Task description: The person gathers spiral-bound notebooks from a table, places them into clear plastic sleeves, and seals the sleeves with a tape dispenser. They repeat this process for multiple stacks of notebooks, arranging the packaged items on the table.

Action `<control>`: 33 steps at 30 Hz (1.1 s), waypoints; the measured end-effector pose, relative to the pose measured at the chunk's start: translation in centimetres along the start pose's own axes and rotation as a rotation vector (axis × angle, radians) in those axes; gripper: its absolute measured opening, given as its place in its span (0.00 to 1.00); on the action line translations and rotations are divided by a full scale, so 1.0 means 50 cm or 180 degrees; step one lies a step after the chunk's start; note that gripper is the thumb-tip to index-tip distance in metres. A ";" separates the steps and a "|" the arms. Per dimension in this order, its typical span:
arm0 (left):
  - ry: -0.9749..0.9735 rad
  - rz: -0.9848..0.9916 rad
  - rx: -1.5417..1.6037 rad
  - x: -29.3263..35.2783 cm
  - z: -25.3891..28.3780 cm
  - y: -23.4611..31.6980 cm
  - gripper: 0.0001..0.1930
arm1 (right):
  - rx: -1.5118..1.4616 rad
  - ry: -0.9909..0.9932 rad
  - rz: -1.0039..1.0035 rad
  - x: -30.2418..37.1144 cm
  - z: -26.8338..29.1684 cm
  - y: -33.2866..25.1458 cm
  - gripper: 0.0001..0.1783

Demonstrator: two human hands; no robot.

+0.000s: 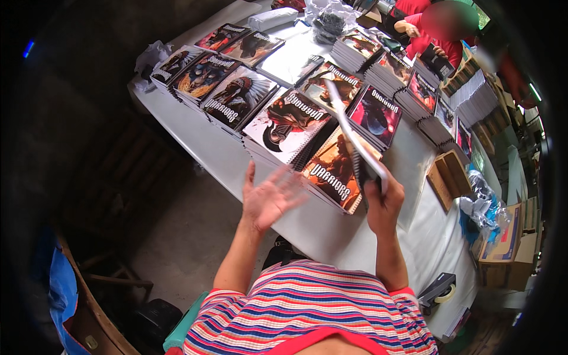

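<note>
So the right hand is closed on the near end of a spiral-bound notebook, thumb on its dark side, and the notebook's tipped up nearly edge-on, over or in front of the stack of orange-covered notebooks. Can't tell if it's touching that stack. Left hand is empty, fingers loosely spread and blurry, just off the stacks' near side. My two cents: keep the thumb firm, since a one-end grip probably lets the far end sag or the pages fan. I'd bring that free palm under the loose side before levelling it, and keep the wire spine from snagging covers below. Watch the elbow too: the white-covered notebook stack sits right beside on the left, with the feather-headdress stack further left. All of it's on a white-covered table, with an open cardboard box off to the right.
</note>
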State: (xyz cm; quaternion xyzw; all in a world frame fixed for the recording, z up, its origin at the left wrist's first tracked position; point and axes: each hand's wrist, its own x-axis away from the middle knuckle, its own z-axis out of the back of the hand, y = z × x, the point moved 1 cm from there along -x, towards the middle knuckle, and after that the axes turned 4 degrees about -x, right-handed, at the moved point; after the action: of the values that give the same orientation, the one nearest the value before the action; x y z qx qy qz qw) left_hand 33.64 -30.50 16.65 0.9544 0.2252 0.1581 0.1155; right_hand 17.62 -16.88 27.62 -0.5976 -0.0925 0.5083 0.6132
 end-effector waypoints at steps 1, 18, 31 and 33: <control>-0.0690 0.0625 0.0290 0.013 -0.029 -0.006 0.40 | -0.0277 -0.0185 0.0919 -0.012 -0.016 -0.011 0.19; -0.0207 -0.1253 0.0461 0.193 0.187 0.058 0.29 | 0.0627 -0.1322 0.0486 -0.077 -0.304 0.189 0.21; -0.0153 -0.0611 0.0810 0.224 0.241 0.071 0.31 | 0.1747 -0.1652 0.0806 -0.285 -0.496 0.104 0.43; -0.0103 -0.0569 0.0913 0.222 0.266 0.059 0.27 | 0.2281 -0.1143 0.0343 -0.296 -0.572 0.233 0.41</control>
State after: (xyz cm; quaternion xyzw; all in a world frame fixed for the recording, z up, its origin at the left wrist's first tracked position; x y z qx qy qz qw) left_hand 48.94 -29.89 8.03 0.9397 0.3276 0.0980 -0.0046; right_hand 25.37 -48.74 17.61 -0.2517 0.0165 0.6360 0.7293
